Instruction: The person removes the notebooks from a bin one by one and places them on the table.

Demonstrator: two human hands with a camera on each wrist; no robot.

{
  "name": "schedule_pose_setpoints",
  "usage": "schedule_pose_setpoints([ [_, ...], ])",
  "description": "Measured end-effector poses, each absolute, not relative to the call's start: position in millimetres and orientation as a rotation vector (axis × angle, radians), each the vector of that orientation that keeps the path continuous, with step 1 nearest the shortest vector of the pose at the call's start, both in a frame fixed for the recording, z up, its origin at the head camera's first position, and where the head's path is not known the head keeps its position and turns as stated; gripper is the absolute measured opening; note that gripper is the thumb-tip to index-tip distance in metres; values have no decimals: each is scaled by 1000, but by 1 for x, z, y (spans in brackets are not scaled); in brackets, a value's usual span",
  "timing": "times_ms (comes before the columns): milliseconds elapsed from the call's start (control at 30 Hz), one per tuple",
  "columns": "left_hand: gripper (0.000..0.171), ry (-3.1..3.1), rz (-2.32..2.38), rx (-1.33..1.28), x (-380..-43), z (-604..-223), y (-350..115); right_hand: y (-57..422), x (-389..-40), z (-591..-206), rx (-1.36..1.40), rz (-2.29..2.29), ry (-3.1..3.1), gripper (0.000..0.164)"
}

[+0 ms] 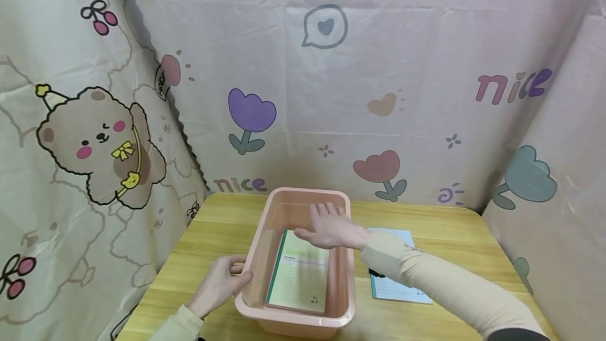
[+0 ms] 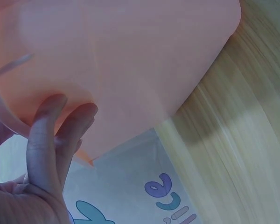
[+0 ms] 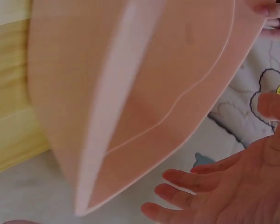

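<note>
A pink plastic basin (image 1: pixel 295 321) stands on the table, and a pale green notebook (image 1: pixel 303 283) lies flat inside it. At the basin's left side my left hand (image 1: pixel 220 283) pinches the rim, thumb over the top edge. In the left wrist view, fingers of the left hand (image 2: pixel 46 154) press on the outer wall of the basin (image 2: pixel 144 70). Over the basin's far right part hovers my right hand (image 1: pixel 331 226), fingers spread and nothing held. The right wrist view shows that right hand (image 3: pixel 233 186) apart from the basin's rim (image 3: pixel 114 88).
Right of the basin, a light blue notebook (image 1: pixel 397 291) lies on the wooden table (image 1: pixel 454 225), partly hidden by my right sleeve (image 1: pixel 440 272). A small black object (image 1: pixel 376 273) shows by that notebook. Patterned cloth (image 1: pixel 303 78) hangs behind and at both sides.
</note>
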State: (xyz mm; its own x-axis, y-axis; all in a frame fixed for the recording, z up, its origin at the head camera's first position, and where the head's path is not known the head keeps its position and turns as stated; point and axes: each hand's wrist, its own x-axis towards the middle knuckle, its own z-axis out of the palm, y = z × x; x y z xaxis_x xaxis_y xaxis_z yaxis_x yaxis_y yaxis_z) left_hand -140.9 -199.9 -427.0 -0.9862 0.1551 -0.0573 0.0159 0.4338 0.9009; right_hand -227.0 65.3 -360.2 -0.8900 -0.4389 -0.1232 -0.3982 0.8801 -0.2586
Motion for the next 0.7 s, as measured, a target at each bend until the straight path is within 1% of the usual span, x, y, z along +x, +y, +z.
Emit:
schedule_pose_setpoints([
  [167,49,2536,1615,176,-139,-428,-199,39,-227,-362,-595,-328,2817,88],
  [333,50,2515,1629,188,-138,-429,-200,18,-234,-371,-556,-318,2784,87],
  [467,51,2514,1626,188,-138,-429,-200,7,-240,-374,-505,-346,2768,87],
  [700,51,2536,1605,163,-140,-427,-200,-7,-254,-391,-411,-307,2794,87],
])
